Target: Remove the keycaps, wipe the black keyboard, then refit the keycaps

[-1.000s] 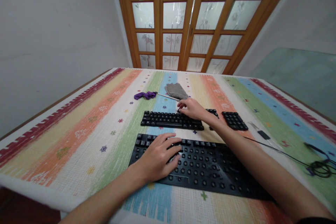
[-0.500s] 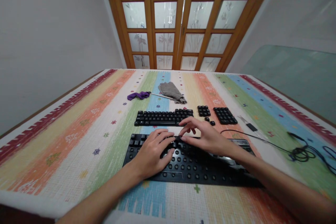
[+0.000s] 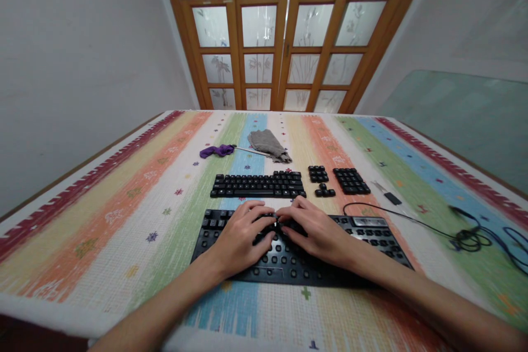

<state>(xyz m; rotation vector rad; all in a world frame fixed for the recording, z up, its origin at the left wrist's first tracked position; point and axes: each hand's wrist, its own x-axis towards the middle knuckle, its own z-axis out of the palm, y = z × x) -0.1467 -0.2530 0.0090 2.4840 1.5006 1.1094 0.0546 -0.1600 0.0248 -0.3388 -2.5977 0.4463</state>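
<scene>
A black keyboard (image 3: 289,269) lies in front of me, with most of its key stems bare and several keycaps (image 3: 216,219) on its upper left rows. My left hand (image 3: 243,239) rests over its left-middle part, fingers curved and apart, index fingertip and thumb at the upper rows. Beside it, my right hand (image 3: 315,231) bends its fingers and thumb around a small dark keycap (image 3: 277,222) at the top rows. The fingertips of both hands nearly meet there, and the fingers partly hide the keycap.
Beyond the keyboard sit grouped keycaps: a main block (image 3: 258,184), a small cluster (image 3: 317,174), arrow keys (image 3: 325,191) and a number block (image 3: 351,181). A keycap puller (image 3: 390,197) and coiled cable (image 3: 470,239) lie right. Grey cloth (image 3: 268,143) and purple cloth (image 3: 216,150) lie farther back.
My right hand has drawn down and slightly left, its fingers now closer to the left hand's. The loose arrow keycaps show in full, as does the keyboard's right part. My left hand has hardly moved.
</scene>
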